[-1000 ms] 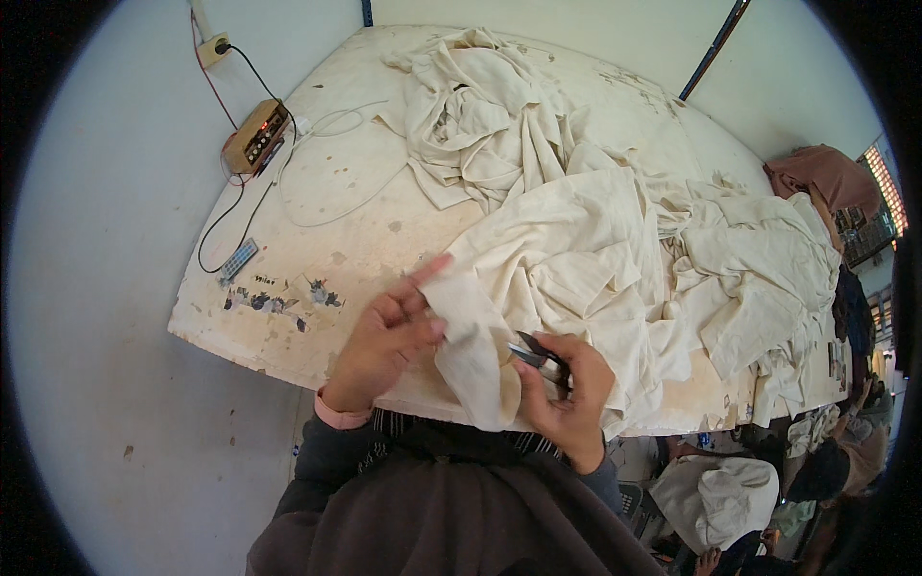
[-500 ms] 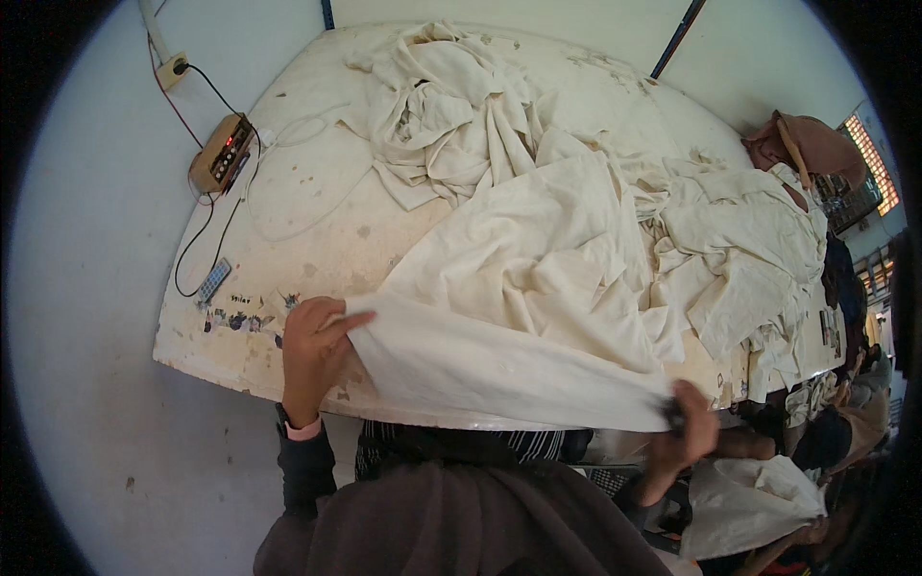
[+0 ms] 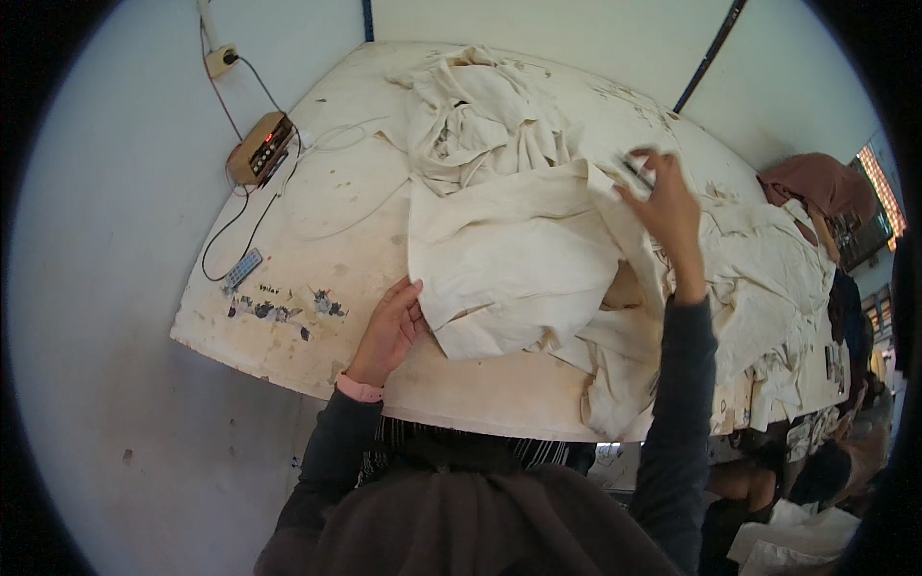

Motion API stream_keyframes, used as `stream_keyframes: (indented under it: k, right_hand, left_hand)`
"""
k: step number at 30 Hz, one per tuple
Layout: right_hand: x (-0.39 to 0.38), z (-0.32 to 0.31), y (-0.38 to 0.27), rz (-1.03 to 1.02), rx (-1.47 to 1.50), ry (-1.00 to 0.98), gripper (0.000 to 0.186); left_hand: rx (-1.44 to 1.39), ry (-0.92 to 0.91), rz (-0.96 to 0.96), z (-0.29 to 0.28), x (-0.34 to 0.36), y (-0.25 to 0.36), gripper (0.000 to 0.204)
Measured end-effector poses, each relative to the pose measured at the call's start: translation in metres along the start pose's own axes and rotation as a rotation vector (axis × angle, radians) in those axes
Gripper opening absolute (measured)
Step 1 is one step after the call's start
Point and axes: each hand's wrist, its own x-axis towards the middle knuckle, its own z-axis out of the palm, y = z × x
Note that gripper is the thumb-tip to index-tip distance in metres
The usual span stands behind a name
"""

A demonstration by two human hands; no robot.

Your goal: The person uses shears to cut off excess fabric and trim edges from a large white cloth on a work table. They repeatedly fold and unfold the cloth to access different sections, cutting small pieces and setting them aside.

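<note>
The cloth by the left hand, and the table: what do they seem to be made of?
The cloth: matte cream fabric, perhaps cotton, creasing and draping softly. The table: perhaps painted wood, though the base material is unclear; its pale surface looks worn, with dark patches.

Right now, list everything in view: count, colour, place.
Table: 1, worn off-white, centre
Cloths: several overlapping, cream, across table
Dark tool: 1, blurred, at right hand's fingers
Brown box: 1, with red light, table's left edge
Remote: 1, grey-blue, table's left side
Socket: 1, cream, left wall
Cables: several, black, white, red, left side
Posts: 2, dark, back
Other people: at least 2, brown and dark clothing, right edge
Wristband: 1, pink, left wrist
Sleeves: 2, dark grey, forearms
Left hand: 1, bare, cloth's left edge
Right hand: 1, bare, over table's right half
</note>
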Motion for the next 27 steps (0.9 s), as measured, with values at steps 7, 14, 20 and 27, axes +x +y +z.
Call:
stream_keyframes:
  k: [7,14,20,27]
  right_hand:
    - [-0.114,0.016,-0.079,0.175,0.939,-0.492,0.021]
    - [-0.167,0.005,-0.146,0.143,0.851,-0.521,0.029]
    - [-0.174,0.012,-0.168,0.068,0.540,-0.498,0.028]
    - [-0.169,0.016,-0.176,0.030,0.445,-0.507,0.026]
  left_hand:
    - [0.501,-0.183,0.053,-0.002,-0.030,-0.009,0.050]
    - [0.693,-0.052,0.357,0.029,-0.055,-0.017,0.063]
    - [0.789,-0.060,0.362,0.034,-0.059,-0.012,0.070]
    - [0.887,-0.110,0.381,0.036,-0.065,-0.009,0.073]
